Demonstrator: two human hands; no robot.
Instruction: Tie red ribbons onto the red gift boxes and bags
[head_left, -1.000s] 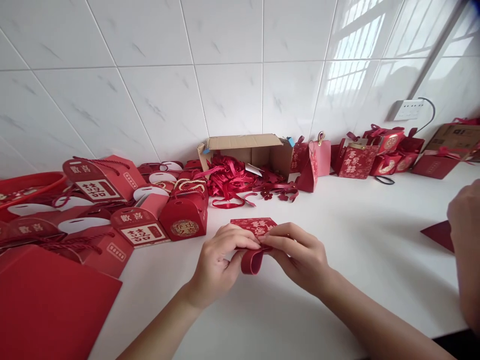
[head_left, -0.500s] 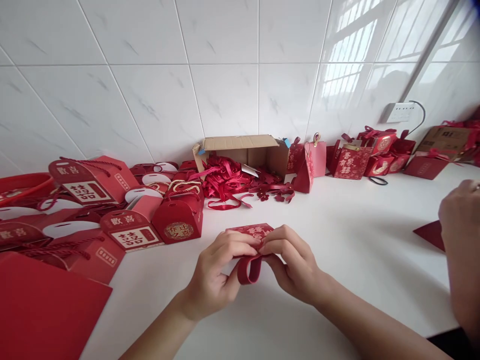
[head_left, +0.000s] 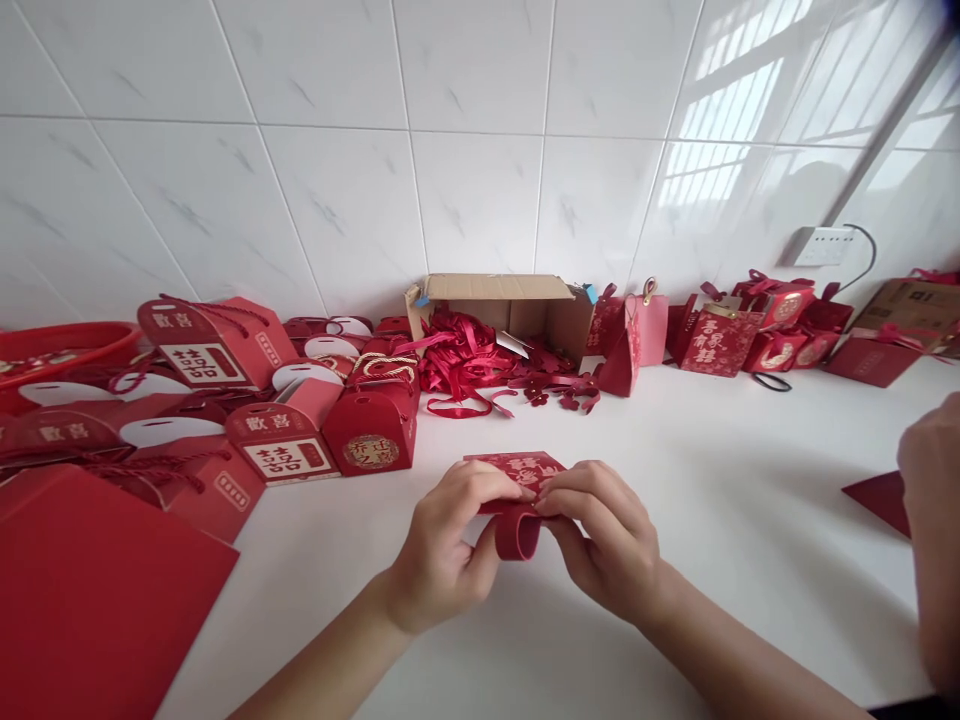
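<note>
In the head view, a small red gift box point(head_left: 517, 464) with pale printed characters lies between my hands, its far part showing beyond my fingers. A dark red strap point(head_left: 514, 538) curves into a loop on the near side. My left hand point(head_left: 448, 548) pinches the box's near edge at the strap from the left, its thumb beside the loop. From the right, my right hand point(head_left: 606, 535) is closed on the same edge, fingertips almost meeting those of my left. What lies under the fingertips is hidden.
Finished-looking red boxes point(head_left: 283, 440) crowd the left, near a large red sheet point(head_left: 112, 600). Behind, a cardboard box point(head_left: 510, 288) spills red ribbons point(head_left: 465, 360). More red gift boxes point(head_left: 720, 340) stand back right. A co-worker's hand point(head_left: 934, 470) is beside a dark red piece point(head_left: 885, 503).
The whole view has shifted slightly, so most things sit further right. The strap loop looks slightly rounder; both my hands keep their hold at the box edge.
</note>
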